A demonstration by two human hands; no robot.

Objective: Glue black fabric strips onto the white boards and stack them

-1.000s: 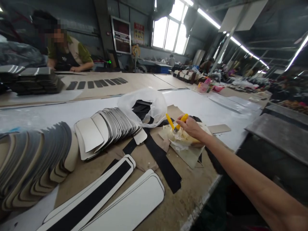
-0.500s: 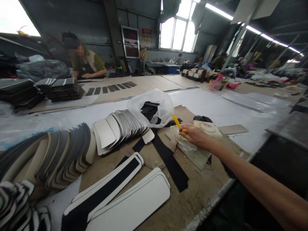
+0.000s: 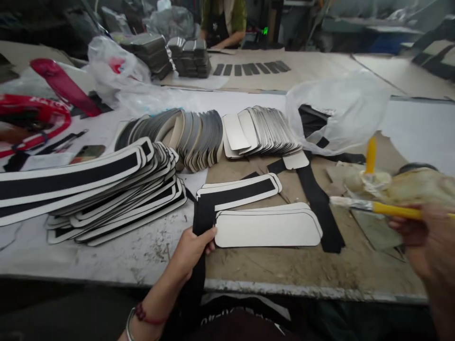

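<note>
My left hand (image 3: 192, 248) is closed at the left end of a white rounded panel (image 3: 265, 230), its thumb on the edge. A black strip (image 3: 204, 213) runs beside that hand and hangs over the table edge. Behind lies a white-bordered panel with a black centre (image 3: 247, 192). My right hand (image 3: 424, 241), partly blurred, grips a yellow-handled brush (image 3: 394, 209), its pale bristles pointing left over another black strip (image 3: 320, 208). Close by, a second yellow handle (image 3: 370, 154) stands upright in a whitish, crusted container (image 3: 373, 182).
Stacked black-and-white panels (image 3: 131, 199) lie at left. Behind them stand rows of curved grey pieces (image 3: 199, 137) and white pieces (image 3: 263, 130). A clear plastic bag (image 3: 351, 111) holds black pieces. Across the table is another person (image 3: 223, 23), near dark rectangles (image 3: 252, 68).
The view has swung left and down. My left hand has come into view at the white panel. My right hand has moved from the container, now with the brush held level.
</note>
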